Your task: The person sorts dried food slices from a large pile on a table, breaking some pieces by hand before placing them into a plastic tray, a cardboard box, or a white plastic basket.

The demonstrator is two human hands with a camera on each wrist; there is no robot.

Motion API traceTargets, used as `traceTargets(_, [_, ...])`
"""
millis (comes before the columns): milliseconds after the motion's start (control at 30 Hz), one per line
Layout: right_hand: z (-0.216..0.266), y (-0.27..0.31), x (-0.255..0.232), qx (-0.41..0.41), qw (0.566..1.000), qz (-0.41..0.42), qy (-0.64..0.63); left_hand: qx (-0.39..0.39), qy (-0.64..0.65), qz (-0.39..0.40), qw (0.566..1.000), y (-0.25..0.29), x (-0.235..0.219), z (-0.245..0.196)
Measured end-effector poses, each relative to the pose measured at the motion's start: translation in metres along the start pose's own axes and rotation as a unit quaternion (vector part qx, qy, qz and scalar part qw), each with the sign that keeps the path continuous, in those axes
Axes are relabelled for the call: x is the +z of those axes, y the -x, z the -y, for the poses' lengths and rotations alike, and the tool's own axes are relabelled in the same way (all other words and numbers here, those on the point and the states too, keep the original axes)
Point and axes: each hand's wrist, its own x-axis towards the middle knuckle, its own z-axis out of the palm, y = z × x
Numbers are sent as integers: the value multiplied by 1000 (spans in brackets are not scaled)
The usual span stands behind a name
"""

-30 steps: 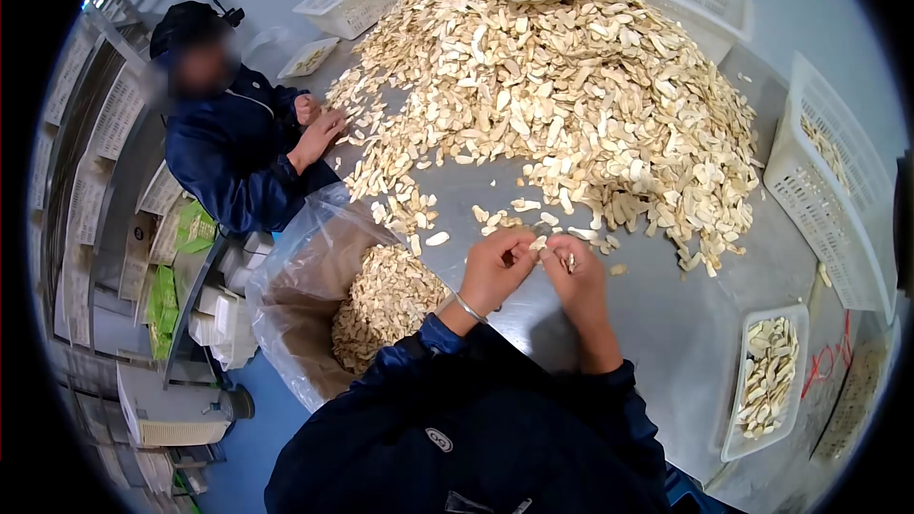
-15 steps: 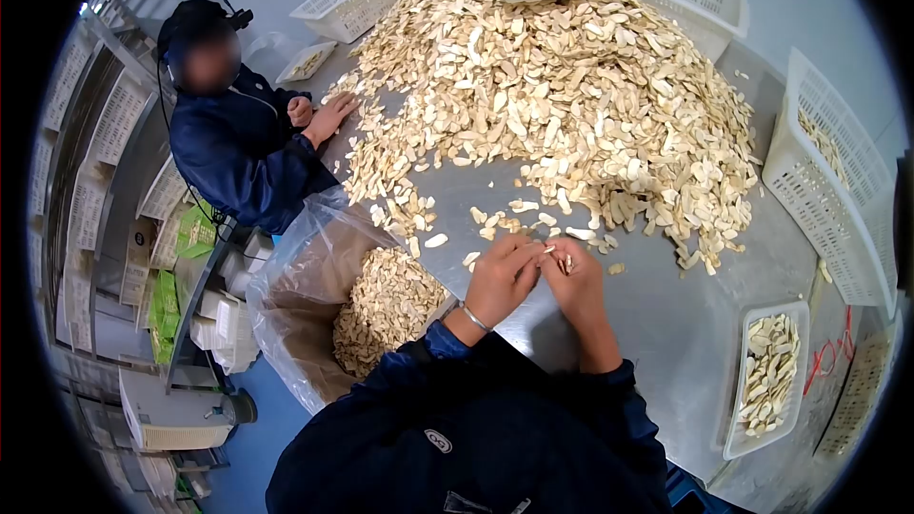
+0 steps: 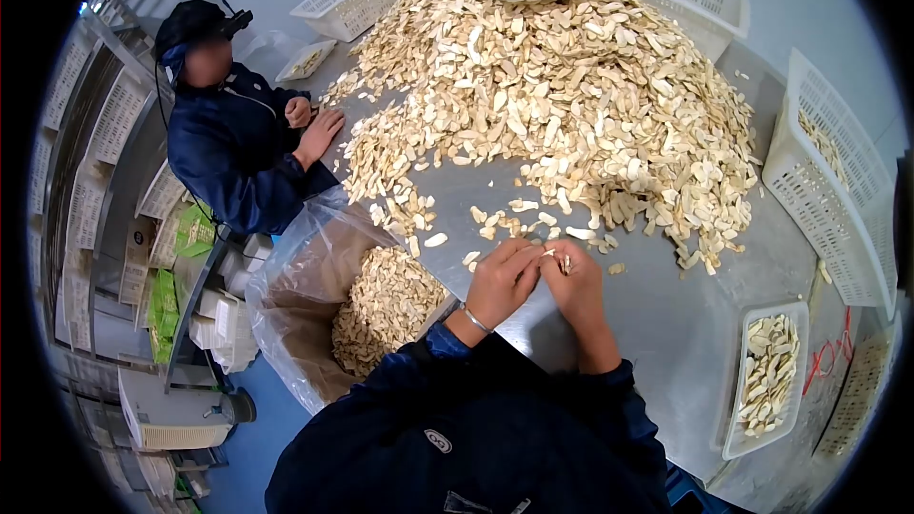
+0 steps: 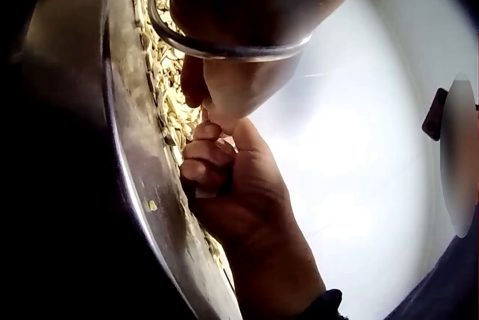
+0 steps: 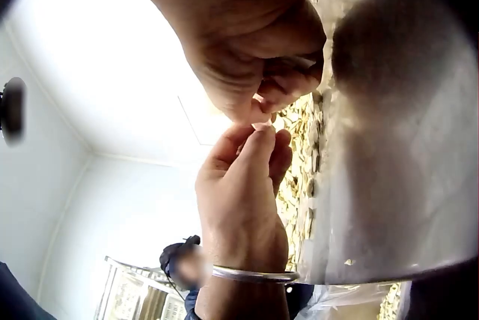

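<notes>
In the head view my left hand (image 3: pixel 500 281), with a metal bangle at its wrist, meets my right hand (image 3: pixel 576 287) above the near part of the steel table (image 3: pixel 647 324). Thumb and forefinger of the left hand pinch a small pale dried slice (image 3: pixel 549 252), whose other end is at the right fingertips. More slices (image 3: pixel 566 266) show inside the curled fingers of the right hand. Both wrist views have the fingertips together, the slice mostly hidden. Just beyond the hands lie loose slices (image 3: pixel 514 224), in front of a large heap of them (image 3: pixel 571 105).
A bag-lined box (image 3: pixel 295 324) of slices stands left of my body. At the right are a small tray (image 3: pixel 728 419) of slices and a tall white basket (image 3: pixel 828 219). Another person (image 3: pixel 228 152) works at the heap's left side, by shelving (image 3: pixel 95 171).
The slice between my fingertips showed its flat face earlier and now shows only a small edge. My hands have shifted slightly downward. The other person's hand reached to the heap and drew back.
</notes>
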Motion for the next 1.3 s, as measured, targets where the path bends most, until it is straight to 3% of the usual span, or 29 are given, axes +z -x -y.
traceTargets(67, [1,0,-2,23,1000,12,-1,-70,40,11,997,-1,0,-3])
traceTargets(133, [8,0,-2,10,999,-32,-4,-142,104,4,984,1,4,0])
traceTargets(300, [3,-4,-2,-54,996,-64,8,-280,299,-2,912,10,9,17])
traceTargets(400, [10,-1,-2,-31,999,-33,0,-262,268,55,925,13,7,25])
traceTargets(500, [10,-1,-2,-10,1000,-1,-17,-275,406,47,870,14,11,15])
traceTargets(700, [-8,-6,-4,55,994,29,-91,-316,420,112,843,13,5,16])
traceTargets(867, [9,-5,-5,145,975,32,-165,-342,466,86,812,14,6,20])
traceTargets(967, [7,-6,-7,157,971,69,-169,-360,465,78,805,15,6,23])
traceTargets(1167, [-7,-6,2,33,995,13,-89,-353,468,80,806,15,6,23])
traceTargets(1300, [-1,-6,-4,90,987,58,-119,-351,475,75,804,16,7,26])
